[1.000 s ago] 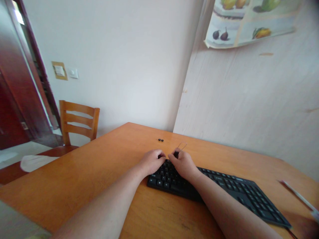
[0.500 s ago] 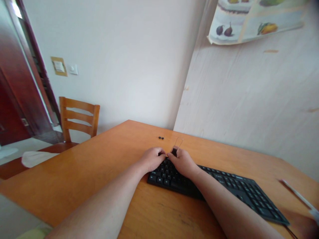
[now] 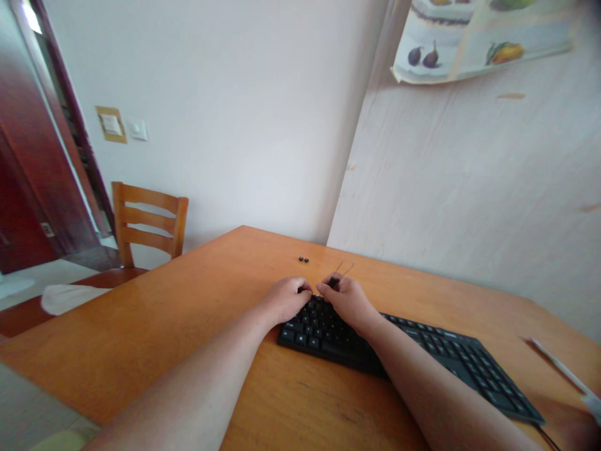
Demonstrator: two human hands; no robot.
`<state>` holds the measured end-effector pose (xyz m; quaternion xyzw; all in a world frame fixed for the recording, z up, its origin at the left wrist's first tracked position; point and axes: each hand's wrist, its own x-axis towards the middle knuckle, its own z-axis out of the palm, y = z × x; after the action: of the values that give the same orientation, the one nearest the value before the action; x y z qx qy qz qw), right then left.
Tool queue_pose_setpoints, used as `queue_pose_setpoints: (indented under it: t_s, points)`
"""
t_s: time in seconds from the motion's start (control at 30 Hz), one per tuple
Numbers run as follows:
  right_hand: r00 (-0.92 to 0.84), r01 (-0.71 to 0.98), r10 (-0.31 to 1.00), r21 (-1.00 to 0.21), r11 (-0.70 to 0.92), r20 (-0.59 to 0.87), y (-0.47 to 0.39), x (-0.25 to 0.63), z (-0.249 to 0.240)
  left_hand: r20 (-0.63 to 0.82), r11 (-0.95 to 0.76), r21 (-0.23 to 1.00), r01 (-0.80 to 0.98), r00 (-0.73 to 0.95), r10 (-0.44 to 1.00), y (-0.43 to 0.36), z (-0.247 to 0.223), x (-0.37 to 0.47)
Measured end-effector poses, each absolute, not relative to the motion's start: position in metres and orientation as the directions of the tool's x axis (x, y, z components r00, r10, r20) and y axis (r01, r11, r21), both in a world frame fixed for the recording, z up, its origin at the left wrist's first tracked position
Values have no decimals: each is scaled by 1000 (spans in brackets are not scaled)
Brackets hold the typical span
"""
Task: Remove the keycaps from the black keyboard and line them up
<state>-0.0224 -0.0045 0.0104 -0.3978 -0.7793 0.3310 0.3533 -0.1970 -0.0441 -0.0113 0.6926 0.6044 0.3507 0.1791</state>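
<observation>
A black computer keyboard (image 3: pixel 457 357) lies at a slant on the wooden table, partly covered by my right forearm. My left hand (image 3: pixel 290 299) is closed at the keyboard's far left corner, thumb and fingers gripping its edge. In my right hand (image 3: pixel 346 300) is a wire keycap puller (image 3: pixel 334 282) with a black handle, pinched between thumb and fingers. Its two thin wires stick up and away to the right. The right fingertips are just above the top row of keys, close to the left thumb. What lies under the fingertips is hidden.
Two small black keycaps (image 3: pixel 303 259) sit on the table (image 3: pixel 211 300) beyond my hands. A thin white stick-like object (image 3: pixel 558 363) lies at the right, near the keyboard cable. A wooden chair (image 3: pixel 150 219) stands past the table's left edge, and walls rise behind.
My right hand has shifted slightly to the right and turned, so the puller's wires lean more to the right. The left hand stays in place on the keyboard.
</observation>
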Motion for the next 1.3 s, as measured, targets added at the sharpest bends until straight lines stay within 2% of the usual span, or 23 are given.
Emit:
queue_pose_setpoints:
  t_s: [0.4, 0.83, 1.13, 1.3]
  points:
    - [-364, 437, 887, -788, 432, 284, -6, -24, 13, 279, -212, 670, 711, 23, 960, -43, -14, -197]
    - [-392, 443, 889, -799, 407, 235, -8, -23, 16, 274, -200, 660, 724, 17, 962, -44, -10, -196]
    - [-349, 555, 896, -709, 434, 275, -10, -26, 16, 264, -206, 675, 709, 28, 964, -42, -13, -197]
    - [-358, 545, 880, -696, 467, 311, -12, -27, 17, 269, -203, 672, 712, 21, 963, -41, -14, -197]
